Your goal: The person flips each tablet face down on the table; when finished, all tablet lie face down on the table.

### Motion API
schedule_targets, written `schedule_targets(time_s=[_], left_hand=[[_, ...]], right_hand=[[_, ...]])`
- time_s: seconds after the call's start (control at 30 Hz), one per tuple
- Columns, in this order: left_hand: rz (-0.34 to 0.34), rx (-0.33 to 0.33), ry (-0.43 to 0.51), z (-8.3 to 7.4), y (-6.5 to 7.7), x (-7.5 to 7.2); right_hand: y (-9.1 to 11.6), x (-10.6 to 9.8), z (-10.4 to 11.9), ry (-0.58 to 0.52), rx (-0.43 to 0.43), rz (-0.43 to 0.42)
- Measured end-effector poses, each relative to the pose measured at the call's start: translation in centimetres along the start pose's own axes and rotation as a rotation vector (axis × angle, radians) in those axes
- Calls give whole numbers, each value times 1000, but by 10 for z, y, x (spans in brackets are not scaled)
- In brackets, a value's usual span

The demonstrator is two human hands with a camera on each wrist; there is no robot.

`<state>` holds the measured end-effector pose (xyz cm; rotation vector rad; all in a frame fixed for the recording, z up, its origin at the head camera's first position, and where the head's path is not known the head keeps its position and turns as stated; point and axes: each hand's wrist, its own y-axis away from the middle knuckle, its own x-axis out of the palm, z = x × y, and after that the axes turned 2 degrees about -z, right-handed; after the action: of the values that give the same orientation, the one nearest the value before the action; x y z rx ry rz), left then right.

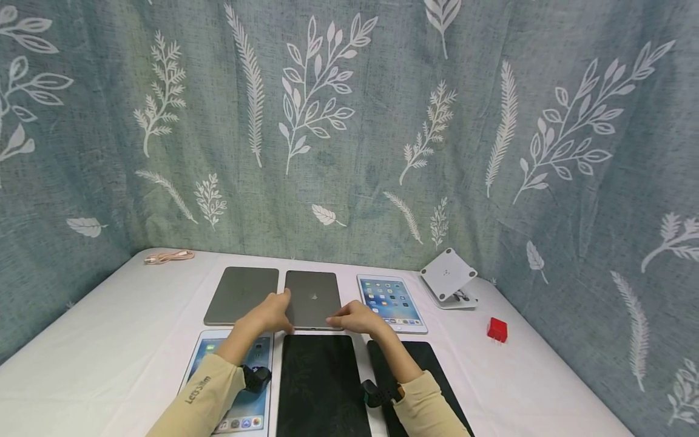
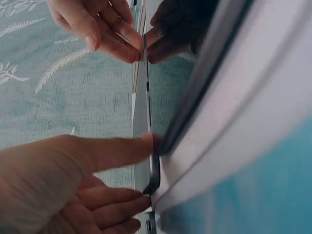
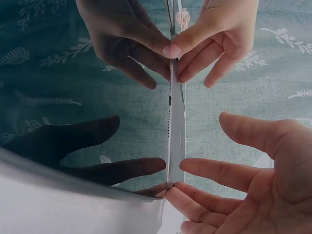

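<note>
A dark grey tablet point(image 1: 312, 297) lies back up in the middle of the far row. My left hand point(image 1: 273, 312) touches its near left corner. In the left wrist view, the left thumb point(image 2: 114, 152) lies straight against the near edge, with the other fingers round the corner at the side. At the near right corner is my right hand point(image 1: 357, 317). Its fingertips point(image 3: 187, 165) touch the tablet's edge in the right wrist view, while the thumb stands apart. Just in front lies a black-screened tablet point(image 1: 322, 385), which mirrors the hands in both wrist views.
Another grey tablet point(image 1: 243, 296) lies left, a white lit tablet point(image 1: 390, 300) right. In the near row are a lit tablet point(image 1: 256, 388) and a black one point(image 1: 420, 358), partly under my arms. Around them sit a coiled cable point(image 1: 169, 257), metal stand point(image 1: 449, 276) and red plug adapter point(image 1: 497, 329).
</note>
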<state>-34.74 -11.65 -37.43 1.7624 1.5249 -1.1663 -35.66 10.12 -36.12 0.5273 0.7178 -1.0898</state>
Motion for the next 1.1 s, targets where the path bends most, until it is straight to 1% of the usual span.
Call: schedule_targets(time_s=[0.07, 0.17, 0.43, 0.63, 0.83, 0.97, 1.1], left_hand=[[10, -4, -5, -2, 1, 0], [9, 11, -30, -4, 2, 0], [-2, 36, -58, -3, -1, -1], [5, 46, -64, -2, -3, 0], [-4, 54, -65, -3, -4, -1], [12, 52, -48, -6, -4, -1], [31, 72, -36, -14, -4, 1]], right_hand=[[0, 0, 0, 4, -1, 1], [0, 0, 0, 12, -5, 2], [0, -1, 1, 25, -23, -3], [-1, -2, 1, 22, -15, -7], [-2, -4, -1, 28, -20, -12], [-2, -5, -1, 11, -12, -29], [-2, -8, 0, -1, 11, -49]])
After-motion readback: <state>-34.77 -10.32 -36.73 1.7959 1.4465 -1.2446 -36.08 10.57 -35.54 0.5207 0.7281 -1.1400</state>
